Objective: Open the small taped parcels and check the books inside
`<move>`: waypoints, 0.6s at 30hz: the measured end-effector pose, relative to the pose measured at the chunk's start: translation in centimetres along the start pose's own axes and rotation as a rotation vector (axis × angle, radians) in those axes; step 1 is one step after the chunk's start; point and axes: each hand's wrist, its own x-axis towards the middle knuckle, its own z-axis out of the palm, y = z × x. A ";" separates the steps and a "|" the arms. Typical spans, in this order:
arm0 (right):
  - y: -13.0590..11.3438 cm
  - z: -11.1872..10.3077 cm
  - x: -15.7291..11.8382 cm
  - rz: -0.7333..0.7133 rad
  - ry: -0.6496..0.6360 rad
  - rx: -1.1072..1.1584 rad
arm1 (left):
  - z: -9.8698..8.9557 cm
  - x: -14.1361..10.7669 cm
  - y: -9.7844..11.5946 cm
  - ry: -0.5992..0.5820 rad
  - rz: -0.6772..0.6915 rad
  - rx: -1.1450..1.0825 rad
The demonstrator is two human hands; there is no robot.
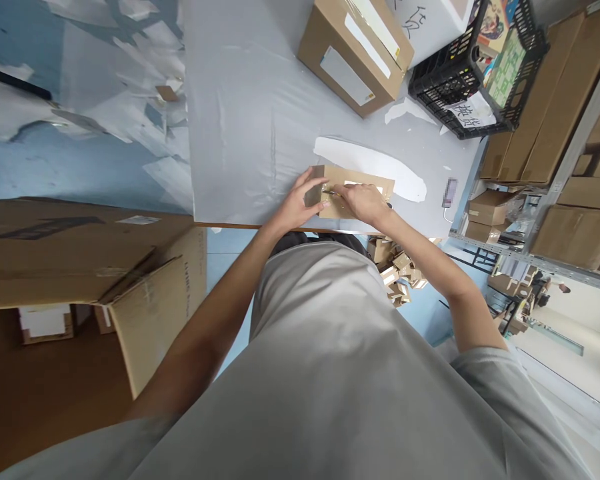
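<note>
A small brown cardboard box (335, 208) lies near the front edge of the table, with clear tape at its left end and a white label partly under my right hand. My left hand (296, 203) grips the box's left end, thumb and fingers spread across its two sides. Over the top of the box, my right hand (364, 203) is closed around a thin dark tool (331, 193), probably a box cutter. Its tip touches the taped left end. Most of the tool is hidden in my fingers. Behind the box lies a white paper strip (375, 163).
A larger taped carton (355, 57) and a black crate (460, 90) with books stand at the back right of the table (240, 120). A small device with a cable (449, 193) lies right. A big open carton (155, 300) is at left; small boxes (400, 273) lie below the table.
</note>
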 end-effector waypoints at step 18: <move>-1.3 -0.6 0.2 -0.066 0.029 -0.040 | -0.2 -0.1 0.1 -0.002 -0.007 0.032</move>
